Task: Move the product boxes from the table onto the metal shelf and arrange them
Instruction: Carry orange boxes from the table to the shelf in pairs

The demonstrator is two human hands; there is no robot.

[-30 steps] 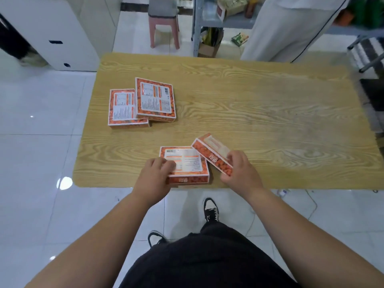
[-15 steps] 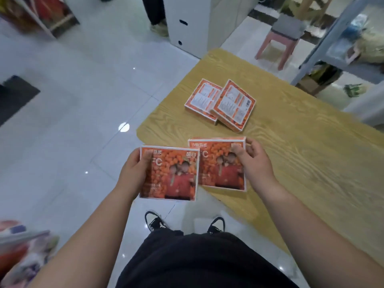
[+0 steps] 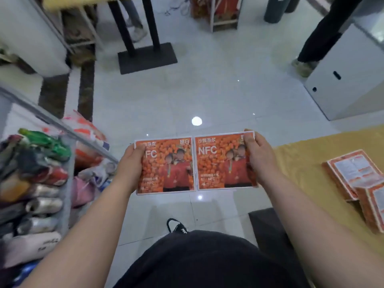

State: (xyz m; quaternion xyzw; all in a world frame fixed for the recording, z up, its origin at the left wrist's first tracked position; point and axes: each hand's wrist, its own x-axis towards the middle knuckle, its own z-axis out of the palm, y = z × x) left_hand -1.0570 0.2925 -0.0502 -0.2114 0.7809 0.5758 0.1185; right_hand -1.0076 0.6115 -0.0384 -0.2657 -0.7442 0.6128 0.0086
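Left hand (image 3: 133, 163) grips left box (image 3: 166, 166) by its outer edge; right hand (image 3: 256, 157) grips right box (image 3: 223, 161) the same way. Boxes held side by side over the floor, inner edges touching. Two more boxes (image 3: 359, 183) on the table (image 3: 301, 159), far right. Shelf (image 3: 68, 129) at left.

Floor (image 3: 207, 96): glossy white tile, thin grout lines, one round lamp reflection (image 3: 196, 121) mid-frame. Dark marbled floor strip (image 3: 54, 94) far left. Black stand (image 3: 145, 58) top centre, flat base, two dark posts. White cabinet (image 3: 353, 90) upper right, two dark openings in its side. Dark mat (image 3: 268, 227) lower right, beside the yellow wood-grain worktop (image 3: 301, 159) corner.
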